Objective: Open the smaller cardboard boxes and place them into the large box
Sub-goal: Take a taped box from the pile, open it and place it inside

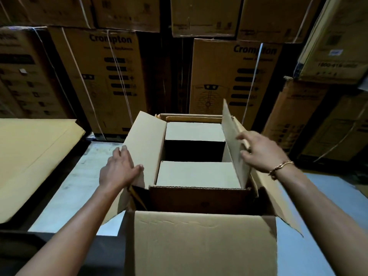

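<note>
- Head view, bottom centre: near flap (pixel 205 244) of the large box (pixel 201 200) folded out and down toward the lens, mouth wide open.
- Lower left of centre: left hand (pixel 119 168) laid flat on the outer face of the left flap (pixel 145 144), fingers straight, pressing rather than clutching; nothing gripped.
- Right of centre: right hand (pixel 260 152), bracelet (pixel 280 166) at the wrist, fingers loosely extended against the outer side of the raised right flap (pixel 235 144); touching it, not closed round it as far as can be seen.
- Inside the mouth, centre of frame: nearer small box (pixel 199 173) seated against the front wall, plain top up; farther small box (pixel 194 130) against the back wall; dark gap between the two, depth unreadable.
- Judged from that: two smaller boxes already placed in the large one; impossible to tell whether opened first, with only flat tops on show. Gap possibly room for one more. No loose small box visible outside, so apparently little left beyond filling that gap or dealing with the side flaps.
- Left edge of frame: flat cardboard sheet (pixel 33 156) lying beside the grey surface (pixel 75 186), apart from the large box.
- Top of frame, farthest off: stacked cartons (pixel 111 76) printed Crompton, strapped, filling the background from left to right.
</note>
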The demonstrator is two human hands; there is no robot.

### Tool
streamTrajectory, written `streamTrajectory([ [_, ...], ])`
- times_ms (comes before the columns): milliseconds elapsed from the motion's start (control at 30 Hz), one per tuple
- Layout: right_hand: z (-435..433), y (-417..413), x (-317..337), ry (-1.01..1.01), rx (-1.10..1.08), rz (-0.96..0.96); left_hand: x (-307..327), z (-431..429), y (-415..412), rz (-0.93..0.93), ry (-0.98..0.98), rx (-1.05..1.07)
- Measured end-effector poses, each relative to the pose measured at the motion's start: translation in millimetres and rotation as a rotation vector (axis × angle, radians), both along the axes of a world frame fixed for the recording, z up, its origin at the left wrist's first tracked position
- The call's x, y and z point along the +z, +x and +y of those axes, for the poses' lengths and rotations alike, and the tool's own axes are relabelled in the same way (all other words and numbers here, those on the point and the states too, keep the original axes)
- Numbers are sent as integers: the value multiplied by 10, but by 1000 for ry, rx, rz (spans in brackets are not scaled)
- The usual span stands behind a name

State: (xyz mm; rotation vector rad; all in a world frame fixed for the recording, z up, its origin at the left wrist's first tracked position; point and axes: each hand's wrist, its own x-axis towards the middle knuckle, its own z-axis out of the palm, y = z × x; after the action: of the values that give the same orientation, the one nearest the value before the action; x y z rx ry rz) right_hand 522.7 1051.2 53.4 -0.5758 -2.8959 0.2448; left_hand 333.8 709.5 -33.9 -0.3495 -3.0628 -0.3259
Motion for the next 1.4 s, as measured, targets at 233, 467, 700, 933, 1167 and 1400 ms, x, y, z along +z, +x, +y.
streamTrajectory([
  [233, 552, 144, -165, -79, -351, -116, 111, 50, -359, -100, 88, 78],
  [467, 658, 306, -752, -85, -505, -195, -202, -67, -341, -31, 173, 46],
  [700, 545, 11, -844, 291, -458, -252, -184, -12, -325, -1, -43, -17],
  [933, 228, -712, -946, 171, -69, -398, -138, 348, -452, 73, -254, -469],
  [1167, -14, -824, -606, -371, -265, -193, -39, 502, -512, -60, 138, -478],
  [1400, 221, -287, -44, -1143, -237, -372, 352, 336, -382, -1026, 663, -390],
])
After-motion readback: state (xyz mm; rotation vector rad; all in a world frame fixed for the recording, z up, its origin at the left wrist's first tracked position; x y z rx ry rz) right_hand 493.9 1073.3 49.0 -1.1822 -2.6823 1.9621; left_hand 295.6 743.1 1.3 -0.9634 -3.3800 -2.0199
